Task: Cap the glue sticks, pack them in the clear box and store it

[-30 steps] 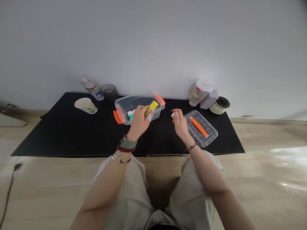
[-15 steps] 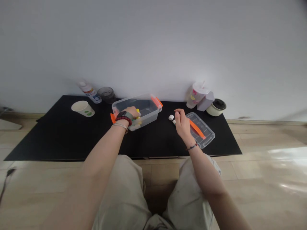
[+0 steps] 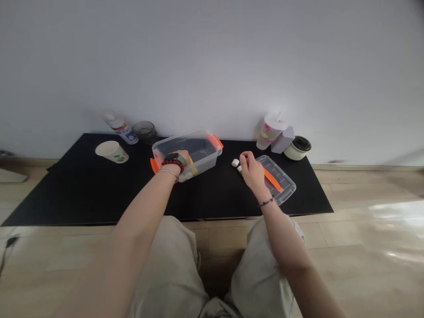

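Note:
My left hand [image 3: 183, 157] reaches down into a clear plastic box [image 3: 207, 164] with orange latches. Its fingertips are hidden behind the hand and wrist. Small yellow and pale pieces [image 3: 192, 170] lie in the box beside it. Over the left edge of the clear lid [image 3: 285, 185] with an orange handle [image 3: 273, 180], my right hand [image 3: 252, 172] is curled closed, thumb against the fingers. Whether it holds anything is hidden. Two small white pieces, one of them a rounded white block [image 3: 235, 162], lie on the black tabletop just left of that hand.
Left of the box stand a paper cup [image 3: 112, 151], a white spray can [image 3: 123, 130] and a dark translucent cup [image 3: 145, 132]. Behind the lid are a lidded tumbler [image 3: 270, 132], a pale box [image 3: 283, 140] and a cream pot [image 3: 297, 150]. A wall closes off the back.
My right hand's fingers have curled in closer to the thumb. My left hand stays in the box, turned slightly and a little lower. The view has shifted slightly.

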Demonstrator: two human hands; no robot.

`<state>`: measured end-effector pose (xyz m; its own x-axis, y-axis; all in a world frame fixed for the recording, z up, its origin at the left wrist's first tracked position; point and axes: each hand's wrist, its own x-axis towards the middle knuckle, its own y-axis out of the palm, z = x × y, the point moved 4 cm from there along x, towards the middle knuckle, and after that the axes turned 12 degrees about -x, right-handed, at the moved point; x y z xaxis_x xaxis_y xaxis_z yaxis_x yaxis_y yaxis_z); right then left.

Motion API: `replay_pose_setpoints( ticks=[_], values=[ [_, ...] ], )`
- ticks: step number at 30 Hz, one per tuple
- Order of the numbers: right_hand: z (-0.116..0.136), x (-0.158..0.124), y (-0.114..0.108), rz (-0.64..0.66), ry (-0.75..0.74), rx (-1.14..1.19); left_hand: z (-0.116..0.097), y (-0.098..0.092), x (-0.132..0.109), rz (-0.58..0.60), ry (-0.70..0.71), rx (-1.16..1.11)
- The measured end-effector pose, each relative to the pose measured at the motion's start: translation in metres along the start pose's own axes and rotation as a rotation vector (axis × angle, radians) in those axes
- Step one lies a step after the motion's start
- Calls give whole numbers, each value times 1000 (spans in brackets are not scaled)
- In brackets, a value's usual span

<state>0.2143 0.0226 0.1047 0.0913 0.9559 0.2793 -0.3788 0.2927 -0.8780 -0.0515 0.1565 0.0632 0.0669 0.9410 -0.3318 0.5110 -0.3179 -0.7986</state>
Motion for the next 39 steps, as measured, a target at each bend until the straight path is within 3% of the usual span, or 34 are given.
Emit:
replay_pose_setpoints(
  ticks=[2, 4, 6, 8, 10, 13, 17, 21, 24, 27, 30, 32, 36, 37, 39],
  values=[
    [-6, 3, 0, 7, 29, -72, -5, -5, -6, -6, -35, 91],
    [-16, 6, 2, 50, 77, -178, -19, -13, -23, -122, 0, 112],
    [-28, 9, 7, 141, 116, -294, -40, -19, -52, -308, 127, 25],
    [-37, 10, 15, 252, 139, -394, -60, -15, -87, -394, 290, -119],
    [-42, 10, 25, 353, 147, -467, -72, 1, -115, -347, 422, -250],
    [-44, 9, 42, 468, 158, -539, -71, 40, -135, -137, 493, -409],
    [-44, 8, 58, 568, 170, -601, -47, 87, -126, 89, 421, -507],
    [-42, 4, 64, 667, 129, -583, -32, 111, -116, 170, 322, -473],
    [-31, -2, 64, 747, 25, -365, -33, 121, -115, 243, 229, -572],
    [-9, -8, 60, 781, -180, 36, -36, 128, -116, 351, 156, -767],
    [3, -8, 57, 830, -324, 382, -38, 127, -114, 325, 187, -926],
    [-2, -1, 59, 782, -318, 409, -37, 122, -112, 267, 234, -973],
    [-29, 22, 65, 307, -202, -76, -34, 115, -109, 166, 309, -883],
    [-33, 25, 69, 243, -217, -211, -34, 114, -109, 151, 324, -830],
    [-35, 26, 80, 241, -296, -403, -35, 112, -111, 145, 350, -737]
  ],
)
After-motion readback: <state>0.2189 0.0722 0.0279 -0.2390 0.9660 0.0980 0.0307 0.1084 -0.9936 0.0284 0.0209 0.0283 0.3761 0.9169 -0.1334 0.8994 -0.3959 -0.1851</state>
